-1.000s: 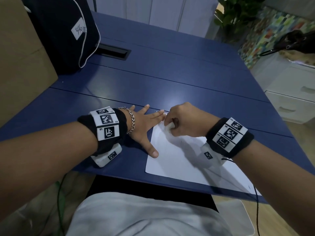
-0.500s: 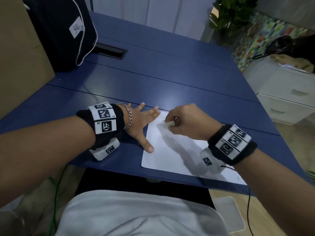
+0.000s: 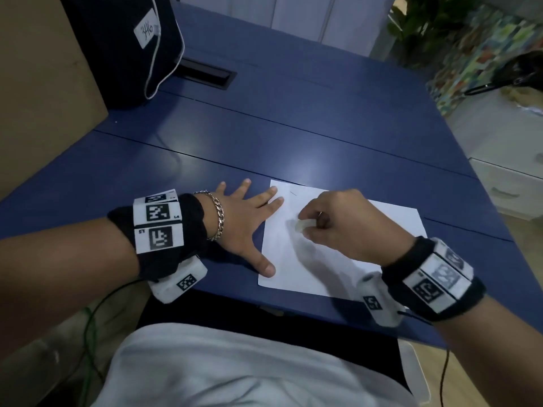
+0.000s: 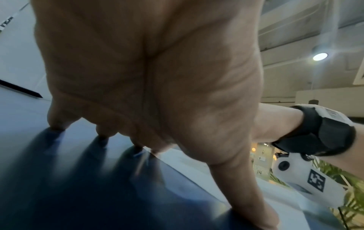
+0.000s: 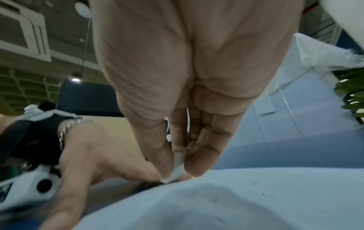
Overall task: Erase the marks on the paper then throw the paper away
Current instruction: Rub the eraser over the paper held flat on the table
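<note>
Head view: one paper (image 3: 338,259) lies on the blue table (image 3: 293,136), under both hands. Left hand (image 3: 244,227), fingers spread flat, presses the sheet's left edge with two fingertips and the thumb. Right hand (image 3: 340,224) pinches one white eraser (image 3: 302,225) against the sheet just beside the left fingertips. Compared with half a second earlier, the eraser has shifted nearer the body. One short mark (image 3: 293,193) shows beyond the hands.

We count one paper (image 3: 338,254), one eraser (image 3: 304,225) pinched over it, two hands, one bag (image 3: 117,48), one cardboard box (image 3: 38,92).
</note>
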